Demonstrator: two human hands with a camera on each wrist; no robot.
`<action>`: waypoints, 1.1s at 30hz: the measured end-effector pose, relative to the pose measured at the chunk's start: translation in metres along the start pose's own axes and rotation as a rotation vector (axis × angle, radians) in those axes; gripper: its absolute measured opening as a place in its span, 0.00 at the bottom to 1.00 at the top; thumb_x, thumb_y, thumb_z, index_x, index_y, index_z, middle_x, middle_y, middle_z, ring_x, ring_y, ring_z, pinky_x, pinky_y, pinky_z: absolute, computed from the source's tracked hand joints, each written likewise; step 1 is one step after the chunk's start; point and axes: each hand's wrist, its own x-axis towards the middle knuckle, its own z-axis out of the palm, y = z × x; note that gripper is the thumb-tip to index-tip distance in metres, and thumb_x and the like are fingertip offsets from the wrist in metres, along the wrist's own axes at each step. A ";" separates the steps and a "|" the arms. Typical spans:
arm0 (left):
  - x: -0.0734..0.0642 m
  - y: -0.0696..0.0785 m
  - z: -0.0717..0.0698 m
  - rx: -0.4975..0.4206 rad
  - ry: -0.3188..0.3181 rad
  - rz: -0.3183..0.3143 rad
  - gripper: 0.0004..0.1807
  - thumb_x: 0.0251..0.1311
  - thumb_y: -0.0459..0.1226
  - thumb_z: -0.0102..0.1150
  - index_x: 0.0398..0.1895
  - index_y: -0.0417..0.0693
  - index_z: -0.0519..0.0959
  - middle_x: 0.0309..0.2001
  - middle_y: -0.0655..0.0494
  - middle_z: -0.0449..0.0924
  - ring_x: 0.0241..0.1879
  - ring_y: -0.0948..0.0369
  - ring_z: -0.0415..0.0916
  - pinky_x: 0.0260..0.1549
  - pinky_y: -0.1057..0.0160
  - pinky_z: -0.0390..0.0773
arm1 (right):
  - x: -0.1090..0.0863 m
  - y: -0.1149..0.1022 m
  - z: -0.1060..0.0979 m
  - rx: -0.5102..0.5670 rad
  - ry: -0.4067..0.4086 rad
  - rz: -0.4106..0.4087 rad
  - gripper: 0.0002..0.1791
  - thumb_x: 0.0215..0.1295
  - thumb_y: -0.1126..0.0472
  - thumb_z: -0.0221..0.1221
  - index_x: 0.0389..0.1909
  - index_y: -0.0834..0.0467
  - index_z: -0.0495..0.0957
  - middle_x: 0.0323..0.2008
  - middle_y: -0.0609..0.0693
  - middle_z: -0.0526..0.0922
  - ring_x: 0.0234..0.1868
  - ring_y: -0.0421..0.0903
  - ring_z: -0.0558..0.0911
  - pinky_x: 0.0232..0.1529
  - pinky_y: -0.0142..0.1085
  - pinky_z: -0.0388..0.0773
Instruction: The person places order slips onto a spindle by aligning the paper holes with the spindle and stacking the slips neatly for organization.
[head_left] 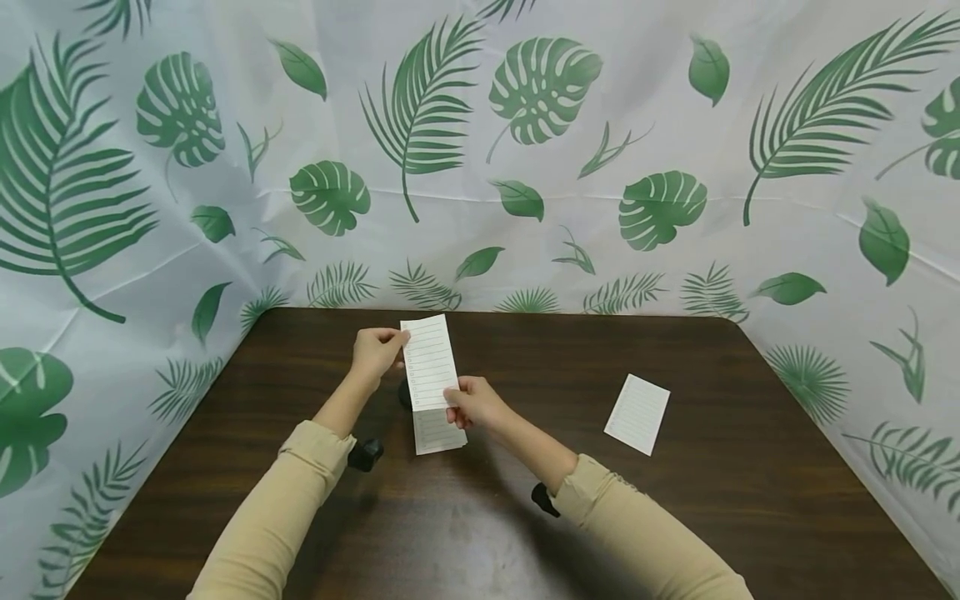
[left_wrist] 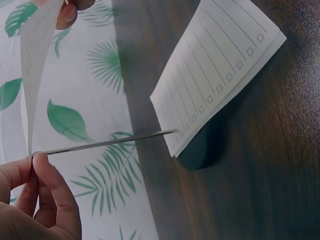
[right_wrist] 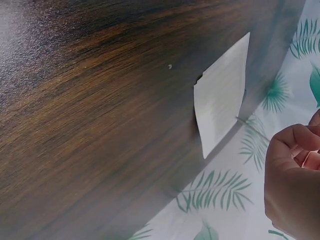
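Observation:
A lined white sheet with checkboxes [head_left: 429, 367] is held up between both hands. My left hand [head_left: 373, 354] pinches its left edge near the top; my right hand [head_left: 476, 402] pinches its lower right corner. A thin metal spike [left_wrist: 105, 143] rises from a stack of similar sheets [left_wrist: 215, 75], its upper end meeting the raised sheet by the left fingertips. Whether it pierces that sheet, I cannot tell. Under the stack shows a dark round base [left_wrist: 200, 147]. In the right wrist view, the right hand's [right_wrist: 295, 180] fingertips are cut off by the frame edge.
Another lined white paper [head_left: 637, 414] lies on the dark wooden table [head_left: 720, 500], right of the hands. Behind and beside the table hangs a white curtain with green leaves [head_left: 465, 225]. Black wrist cameras [head_left: 365, 455] sit by both forearms.

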 end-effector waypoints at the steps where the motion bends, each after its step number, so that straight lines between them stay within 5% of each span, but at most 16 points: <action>1: 0.000 0.000 0.000 0.004 0.000 0.001 0.15 0.63 0.37 0.55 0.44 0.31 0.80 0.25 0.55 0.73 0.21 0.68 0.69 0.17 0.75 0.76 | 0.000 0.001 0.000 0.003 0.002 0.006 0.09 0.70 0.66 0.46 0.39 0.68 0.72 0.11 0.45 0.70 0.12 0.36 0.67 0.16 0.27 0.62; 13: 0.008 -0.019 0.003 0.040 -0.012 -0.030 0.16 0.64 0.39 0.54 0.45 0.33 0.80 0.27 0.56 0.75 0.24 0.67 0.72 0.30 0.64 0.85 | 0.003 0.010 0.001 0.008 -0.003 0.053 0.10 0.70 0.65 0.48 0.39 0.69 0.74 0.12 0.45 0.72 0.13 0.36 0.68 0.17 0.25 0.63; 18: 0.008 -0.021 0.003 0.084 -0.032 -0.008 0.17 0.65 0.39 0.53 0.47 0.34 0.80 0.26 0.56 0.74 0.23 0.66 0.73 0.24 0.69 0.82 | 0.004 0.011 0.001 0.032 -0.001 0.059 0.09 0.68 0.66 0.49 0.37 0.68 0.73 0.13 0.45 0.75 0.13 0.36 0.73 0.17 0.25 0.62; 23: 0.008 -0.020 0.001 0.096 -0.046 -0.019 0.17 0.65 0.38 0.53 0.47 0.32 0.79 0.23 0.58 0.71 0.20 0.67 0.70 0.20 0.73 0.79 | 0.005 0.014 0.001 0.027 0.017 0.068 0.09 0.66 0.68 0.50 0.37 0.71 0.75 0.20 0.56 0.82 0.13 0.36 0.73 0.16 0.25 0.61; 33: 0.010 -0.022 -0.001 0.035 -0.028 -0.047 0.15 0.60 0.36 0.58 0.43 0.30 0.80 0.22 0.57 0.74 0.16 0.69 0.69 0.16 0.76 0.75 | 0.008 0.017 0.001 -0.069 0.106 0.124 0.07 0.64 0.68 0.56 0.29 0.69 0.77 0.12 0.46 0.69 0.14 0.37 0.68 0.16 0.24 0.65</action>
